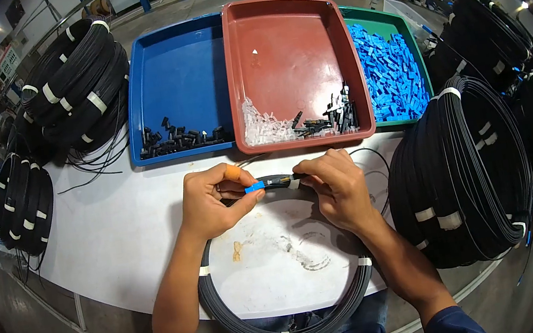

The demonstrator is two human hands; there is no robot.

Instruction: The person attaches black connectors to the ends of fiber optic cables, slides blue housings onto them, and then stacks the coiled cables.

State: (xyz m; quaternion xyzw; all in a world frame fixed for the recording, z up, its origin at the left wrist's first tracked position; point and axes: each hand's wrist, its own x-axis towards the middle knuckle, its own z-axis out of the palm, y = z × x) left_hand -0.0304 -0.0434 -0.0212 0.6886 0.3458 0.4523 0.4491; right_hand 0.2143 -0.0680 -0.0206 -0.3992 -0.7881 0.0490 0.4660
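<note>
Between the thumb and fingers of my left hand is a small blue connector housing. Orange tape wraps one finger of that hand. My right hand pinches the black cable end, whose slim connector tip points left and meets the blue housing. Both hands are close together over the far part of a coil of black cable, which is bound with white tape and lies on the white table, its near side reaching past the table edge.
Behind the hands stand a blue tray with black parts, a red tray with clear and black pieces, and a green tray full of blue housings. Large cable coils stand at right, with more stacked coils at left.
</note>
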